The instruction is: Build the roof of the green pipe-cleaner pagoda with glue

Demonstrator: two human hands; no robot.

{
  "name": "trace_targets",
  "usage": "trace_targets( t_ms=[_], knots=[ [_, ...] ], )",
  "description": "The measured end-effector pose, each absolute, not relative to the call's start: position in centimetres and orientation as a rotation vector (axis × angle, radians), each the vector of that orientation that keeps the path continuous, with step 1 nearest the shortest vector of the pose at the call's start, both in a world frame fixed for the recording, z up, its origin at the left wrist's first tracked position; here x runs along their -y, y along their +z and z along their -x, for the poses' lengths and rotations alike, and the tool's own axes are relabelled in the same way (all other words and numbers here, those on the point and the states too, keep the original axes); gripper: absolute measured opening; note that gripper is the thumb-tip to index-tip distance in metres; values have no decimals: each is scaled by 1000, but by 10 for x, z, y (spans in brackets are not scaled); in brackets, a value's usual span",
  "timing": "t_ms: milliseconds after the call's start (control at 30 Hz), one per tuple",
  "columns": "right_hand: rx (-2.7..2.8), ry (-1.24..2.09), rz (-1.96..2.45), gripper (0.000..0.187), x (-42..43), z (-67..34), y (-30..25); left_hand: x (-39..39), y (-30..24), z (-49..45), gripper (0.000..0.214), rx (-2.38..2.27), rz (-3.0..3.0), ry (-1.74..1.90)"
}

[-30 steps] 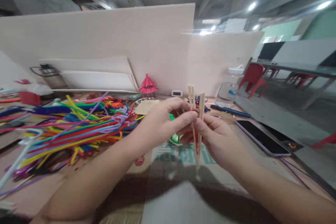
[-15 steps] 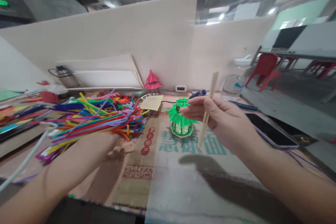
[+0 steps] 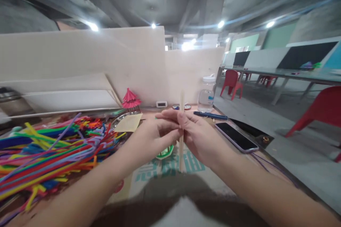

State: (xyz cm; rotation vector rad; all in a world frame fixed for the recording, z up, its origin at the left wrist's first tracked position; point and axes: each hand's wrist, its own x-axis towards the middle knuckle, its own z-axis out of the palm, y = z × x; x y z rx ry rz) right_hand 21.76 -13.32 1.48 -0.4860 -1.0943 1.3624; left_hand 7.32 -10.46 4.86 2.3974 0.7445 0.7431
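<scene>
My right hand (image 3: 198, 136) holds a pale, chopstick-like wooden stick (image 3: 181, 158) upright between thumb and fingers. From the other side my left hand (image 3: 157, 133) meets it, its thumb and fingertips closed in against the stick and the right fingers. Whatever those left fingertips may pinch is too small or hidden to make out. Behind the left hand stands a small green model pavilion (image 3: 163, 154); only its pale, green-edged base shows clearly, the roof being covered by the hands.
Colourful pipe cleaners (image 3: 66, 152) lie heaped at left. Farther back are a pink model pavilion (image 3: 130, 99), a yellowish paper square (image 3: 129, 123), a small digital display (image 3: 161, 104) and a clear bottle (image 3: 206, 95). A phone (image 3: 237, 137) and blue pen-like tool (image 3: 210, 115) lie right.
My left hand has moved from beside the pipe cleaners to the stick in my right hand. The stick is now more upright. The view has turned right.
</scene>
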Motion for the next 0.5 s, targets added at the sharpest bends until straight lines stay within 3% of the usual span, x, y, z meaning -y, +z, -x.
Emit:
trace_targets(
  t_ms=[200, 500],
  knots=[
    [1108, 1450, 520, 35, 129, -224, 18, 98, 29, -59, 31, -779, -2051, 708],
    [1256, 1267, 626, 26, 124, -229, 13, 107, 43, -45, 33, -875, -2253, 767]
  ],
)
